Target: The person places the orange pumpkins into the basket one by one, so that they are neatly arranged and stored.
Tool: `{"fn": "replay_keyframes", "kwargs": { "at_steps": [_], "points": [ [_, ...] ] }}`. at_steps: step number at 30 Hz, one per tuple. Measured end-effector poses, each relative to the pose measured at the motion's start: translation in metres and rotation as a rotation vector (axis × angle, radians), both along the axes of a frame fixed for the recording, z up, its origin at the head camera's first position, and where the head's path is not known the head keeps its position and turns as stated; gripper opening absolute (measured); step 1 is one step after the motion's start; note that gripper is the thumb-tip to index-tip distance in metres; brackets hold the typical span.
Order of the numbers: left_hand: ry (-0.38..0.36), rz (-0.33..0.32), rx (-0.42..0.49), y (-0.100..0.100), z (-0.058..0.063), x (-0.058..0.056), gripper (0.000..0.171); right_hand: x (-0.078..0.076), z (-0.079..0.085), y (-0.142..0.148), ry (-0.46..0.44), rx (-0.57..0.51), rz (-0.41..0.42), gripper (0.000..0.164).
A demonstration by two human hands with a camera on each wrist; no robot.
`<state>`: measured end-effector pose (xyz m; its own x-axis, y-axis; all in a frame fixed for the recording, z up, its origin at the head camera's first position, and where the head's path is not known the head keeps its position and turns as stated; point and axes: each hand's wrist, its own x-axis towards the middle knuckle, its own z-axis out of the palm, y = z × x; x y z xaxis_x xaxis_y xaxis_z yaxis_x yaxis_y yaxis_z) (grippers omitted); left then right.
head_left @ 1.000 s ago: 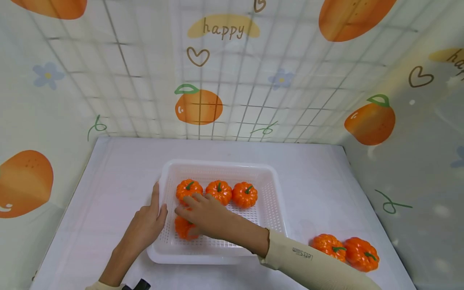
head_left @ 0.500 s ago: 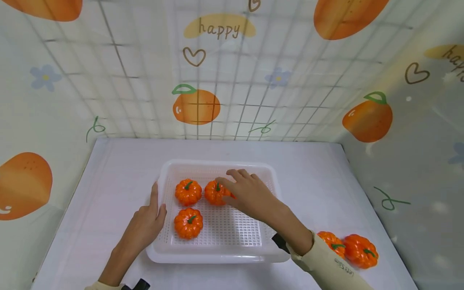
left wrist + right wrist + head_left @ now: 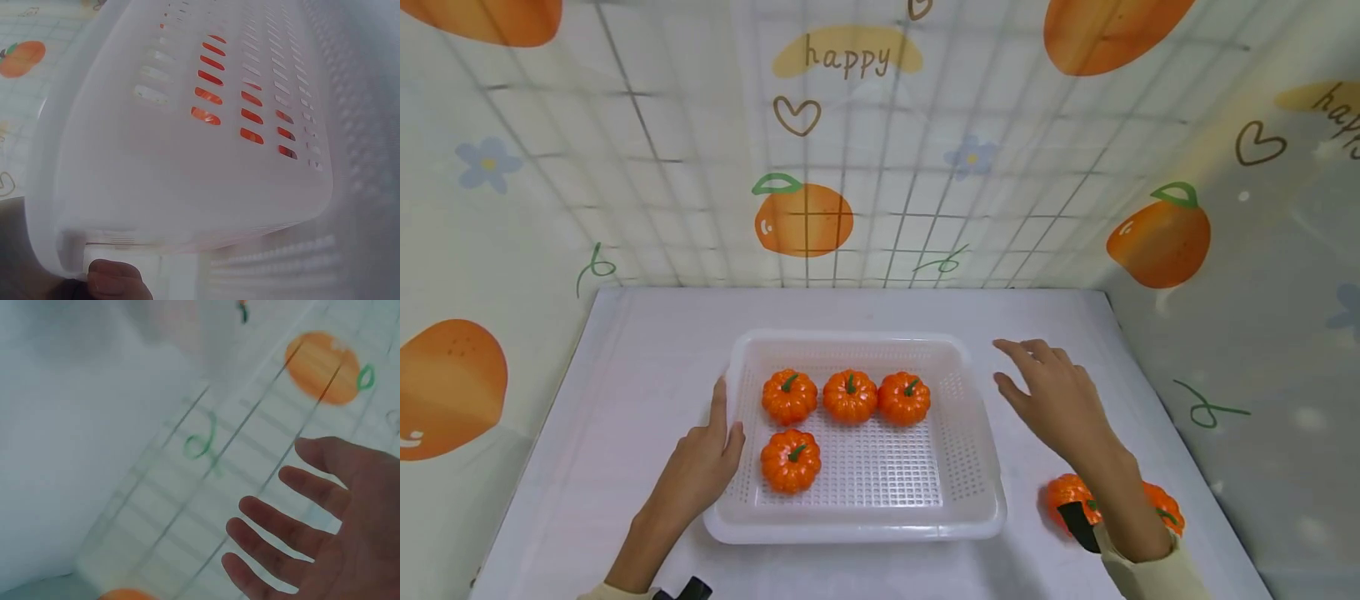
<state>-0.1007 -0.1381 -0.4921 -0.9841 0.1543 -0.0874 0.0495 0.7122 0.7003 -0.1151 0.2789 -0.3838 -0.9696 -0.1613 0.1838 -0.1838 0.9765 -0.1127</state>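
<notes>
A white perforated plastic basket [image 3: 880, 531] holds several small orange toy pumpkins with green stems. Three form a back row: left pumpkin [image 3: 789, 397], middle pumpkin [image 3: 850, 397] and right pumpkin [image 3: 904, 398]. Another pumpkin [image 3: 791, 462] sits in front of the left one. My left hand [image 3: 700, 467] holds the basket's left rim, index finger straight along the outside; in the left wrist view a fingertip [image 3: 115, 279] shows at the rim's underside. Over the table right of the basket, my right hand [image 3: 1060, 400] hovers with spread, slightly bent fingers and nothing in it.
Two more pumpkins lie on the white table [image 3: 655, 350] at the right, the nearer-left pumpkin [image 3: 1063, 492] and the outer pumpkin [image 3: 1168, 508], both partly covered by my right forearm. A patterned curtain [image 3: 880, 167] with printed oranges surrounds the table's back and sides.
My right hand has left the front pumpkin, passed over the back row and moved right, out of the basket. The pumpkins stay in place, and my left hand has kept its position.
</notes>
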Motion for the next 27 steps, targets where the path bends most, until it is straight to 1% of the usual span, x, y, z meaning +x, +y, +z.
{"fn": "replay_keyframes", "kwargs": {
  "at_steps": [2,4,8,10,16,22,25,27],
  "points": [
    [-0.004,-0.001,-0.002,0.0,0.0,0.0,0.074,0.01,-0.005,0.019,0.008,-0.022,-0.053,0.047],
    [-0.006,-0.003,-0.007,0.001,0.0,0.0,0.074,0.022,-0.011,0.036,-0.017,-0.048,-0.12,0.047],
    [-0.01,-0.003,-0.013,0.001,0.0,0.0,0.074,0.044,-0.028,0.061,-0.136,-0.079,-0.243,0.05],
    [-0.016,-0.001,-0.014,0.001,0.001,0.0,0.074,0.052,-0.035,0.07,-0.19,-0.089,-0.281,0.052],
    [-0.043,0.006,-0.003,0.001,0.002,0.001,0.075,0.072,-0.05,0.087,-0.319,-0.101,-0.336,0.067],
    [-0.05,0.004,0.004,0.001,0.003,0.003,0.076,0.09,-0.065,0.098,-0.397,-0.157,-0.331,0.078],
    [-0.047,0.001,0.001,0.001,0.003,0.003,0.077,0.093,-0.071,0.098,-0.438,-0.165,-0.354,0.083],
    [-0.047,0.001,-0.003,0.001,0.003,0.002,0.077,0.093,-0.073,0.097,-0.465,-0.153,-0.386,0.086]
  ]
}}
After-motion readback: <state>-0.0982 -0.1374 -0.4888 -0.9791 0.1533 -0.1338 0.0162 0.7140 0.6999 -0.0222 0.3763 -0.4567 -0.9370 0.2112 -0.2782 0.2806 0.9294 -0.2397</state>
